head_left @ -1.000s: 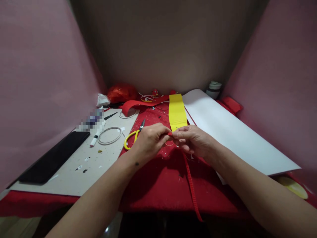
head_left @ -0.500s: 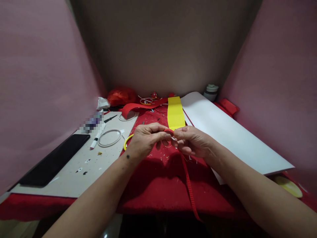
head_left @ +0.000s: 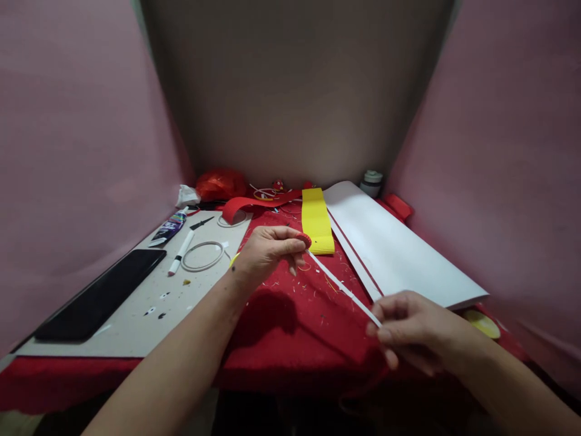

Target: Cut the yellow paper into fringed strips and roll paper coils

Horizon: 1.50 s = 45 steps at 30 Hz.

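Note:
Between the thumb and fingers of my left hand (head_left: 267, 251) is a small rolled coil of red corrugated paper (head_left: 305, 240), held over the middle of the red cloth. From the coil a narrow paper strip (head_left: 340, 284) runs down to the right, its white side showing. My right hand (head_left: 417, 330), low on the right, pinches this strip and holds it stretched out straight. The strip's far end is hard to make out below the fingers. Beyond the coil lies a yellow corrugated sheet (head_left: 316, 218).
On the left, a grey board (head_left: 131, 333) bears a black flat device (head_left: 100, 297), a glue tube (head_left: 170, 226), a white marker (head_left: 181, 251) and a grey ring (head_left: 202, 257). White sheets (head_left: 399, 248) lie right. Behind are a red plastic bag (head_left: 221, 183) and a lidded bottle (head_left: 371, 183).
My right hand has moved away from the coil, down and to the right, drawing the strip out straight. My left hand stays near its place with the coil. The view has shifted slightly.

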Each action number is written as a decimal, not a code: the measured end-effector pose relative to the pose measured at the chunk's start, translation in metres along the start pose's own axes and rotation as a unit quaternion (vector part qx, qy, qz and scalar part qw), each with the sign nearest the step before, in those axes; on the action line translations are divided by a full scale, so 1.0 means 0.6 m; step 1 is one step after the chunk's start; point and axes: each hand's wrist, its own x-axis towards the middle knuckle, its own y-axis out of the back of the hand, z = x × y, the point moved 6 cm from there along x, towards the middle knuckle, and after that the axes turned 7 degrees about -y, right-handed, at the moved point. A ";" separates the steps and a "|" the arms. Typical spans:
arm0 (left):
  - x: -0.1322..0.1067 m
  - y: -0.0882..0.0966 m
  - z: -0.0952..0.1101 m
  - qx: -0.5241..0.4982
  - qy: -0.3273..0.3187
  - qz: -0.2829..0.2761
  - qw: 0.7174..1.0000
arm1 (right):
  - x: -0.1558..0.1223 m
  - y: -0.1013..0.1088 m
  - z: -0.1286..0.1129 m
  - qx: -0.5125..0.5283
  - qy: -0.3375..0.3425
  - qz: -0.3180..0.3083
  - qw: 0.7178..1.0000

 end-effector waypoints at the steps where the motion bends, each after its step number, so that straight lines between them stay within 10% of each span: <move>1: -0.001 -0.004 -0.002 0.003 0.004 -0.008 1.000 | -0.023 0.010 0.018 -0.045 -0.015 0.043 0.998; 4: -0.006 -0.020 -0.007 0.016 0.021 -0.044 0.999 | -0.083 0.043 0.032 -0.184 -0.013 0.205 0.961; 8: -0.012 -0.038 -0.007 0.043 0.034 -0.080 0.995 | -0.098 0.042 -0.051 -0.243 0.134 0.346 0.896; 13: -0.013 -0.038 -0.005 0.117 0.034 -0.095 0.988 | 0.024 -0.012 -0.162 -0.151 0.278 0.182 0.931; 20: 0.001 -0.007 0.009 0.215 -0.004 -0.060 0.975 | 0.153 -0.050 -0.147 0.135 0.102 -0.172 0.970; 45: 0.008 0.013 -0.001 0.255 0.056 -0.070 0.963 | 0.175 -0.049 -0.135 0.164 0.050 -0.217 0.961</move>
